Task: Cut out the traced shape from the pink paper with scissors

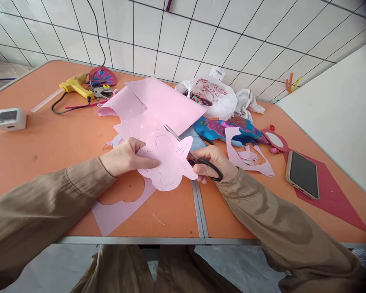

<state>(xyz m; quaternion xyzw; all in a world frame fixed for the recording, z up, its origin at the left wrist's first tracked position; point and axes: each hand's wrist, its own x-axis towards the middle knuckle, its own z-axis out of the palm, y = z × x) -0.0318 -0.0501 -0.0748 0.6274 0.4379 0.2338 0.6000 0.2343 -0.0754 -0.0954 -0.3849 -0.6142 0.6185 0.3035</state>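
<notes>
A pink sheet cutout with a wavy outline and drawn lines is pinched between the thumb and fingers of my left hand. My right hand grips black-handled scissors; their blades reach up to the left, partly behind the cutout's right edge. How far the blades are apart is hidden. Beneath the cutout, a pink offcut with a curved edge lies near the table's front. Larger pink sheets lie just beyond my hands.
On the orange table, a yellow glue gun and a white cube-shaped device are at left. A phone rests on red sheet material at right. Behind stand a plastic bag and blue patterned fabric; pink scraps lie nearby.
</notes>
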